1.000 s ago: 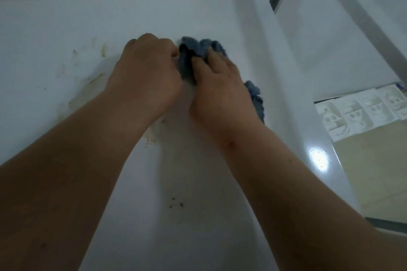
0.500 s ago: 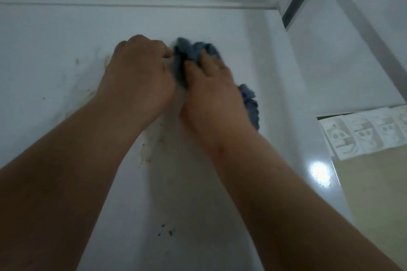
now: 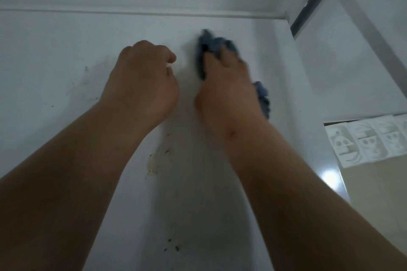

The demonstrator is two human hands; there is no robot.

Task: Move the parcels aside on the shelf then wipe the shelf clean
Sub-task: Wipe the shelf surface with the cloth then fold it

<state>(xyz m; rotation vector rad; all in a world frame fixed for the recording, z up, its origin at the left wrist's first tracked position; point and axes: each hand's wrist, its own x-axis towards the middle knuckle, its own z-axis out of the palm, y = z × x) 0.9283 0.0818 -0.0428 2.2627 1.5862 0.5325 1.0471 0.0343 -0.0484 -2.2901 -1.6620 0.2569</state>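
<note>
A crumpled blue cloth (image 3: 212,44) lies on the white shelf (image 3: 66,39) toward its back right. My right hand (image 3: 226,88) covers most of the cloth and grips it, fingers bunched into the fabric; a bit of cloth shows past the outer side of that hand. My left hand (image 3: 143,79) sits just left of it on the shelf, fingers curled into a fist, with a gap between it and the cloth and nothing visible in it. No parcels are in view.
Yellowish dried stains (image 3: 154,165) and dark specks (image 3: 174,246) mark the shelf between my forearms, with fainter smears at the left. The back wall and a right side panel (image 3: 343,61) bound the shelf. Printed sheets (image 3: 363,141) lie below at the right.
My two hands were together on the cloth; now the left has come off it and sits apart. The right has pushed the cloth toward the back right.
</note>
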